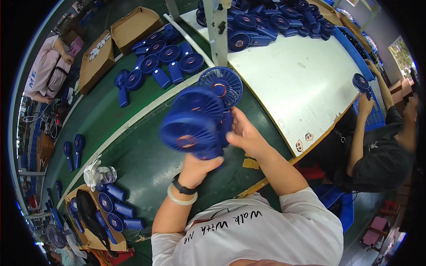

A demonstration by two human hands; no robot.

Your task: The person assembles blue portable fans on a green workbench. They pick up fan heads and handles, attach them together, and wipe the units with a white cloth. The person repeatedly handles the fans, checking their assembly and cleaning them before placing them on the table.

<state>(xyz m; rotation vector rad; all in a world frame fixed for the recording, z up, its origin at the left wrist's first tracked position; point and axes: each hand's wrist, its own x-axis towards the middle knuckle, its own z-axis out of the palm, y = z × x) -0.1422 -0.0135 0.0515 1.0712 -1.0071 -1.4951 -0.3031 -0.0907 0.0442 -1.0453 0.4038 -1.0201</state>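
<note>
Above the green bench, I hold a bunch of blue handheld fans in front of me. My left hand [197, 168] is closed low around the handles, and the front fan [184, 133] is smeared by motion. Behind it a second round fan head [195, 103] overlaps it, also blurred. A third fan [220, 86] shows sharply at the top, its grille facing up with an orange-ringed centre. My right hand [246, 133] wraps the handle side of this bunch, thumb toward me. Which handle sits in which hand is partly hidden by the overlapping heads.
Several more fans [169, 53] lie on the green belt [111, 117] at far left, near cardboard trays [135, 29]. A fan heap [270, 22] covers the white table's [275, 84] far end. A metal post [217, 37], bottle [106, 175], box of fans [84, 239] and co-worker [377, 146] surround me.
</note>
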